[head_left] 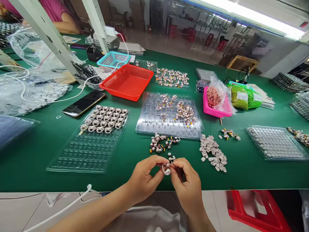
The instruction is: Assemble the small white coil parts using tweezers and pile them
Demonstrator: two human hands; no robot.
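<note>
Just over the table's front edge, my left hand [146,177] pinches a pearly, C-shaped ear-clip earbud [166,169] between thumb and forefinger. My right hand [187,183] is closed at the earbud's right side, thumb and fingertips on it. Something dark and thin shows under the right fingers; its kind is unclear. Right behind the hands lies a loose earbud part [171,157]. A pile of earbud parts with orange tabs [159,143] is farther back. Small pale covers [212,151] are heaped to the right.
A clear tray [82,154] at left holds rows of earbuds; stacked trays [149,124] bear loose parts. Behind are a phone [84,103], red basket [127,82], blue basket [114,59] and pink basket [216,111]. Another tray [277,141] lies right. A red stool [259,209] stands below.
</note>
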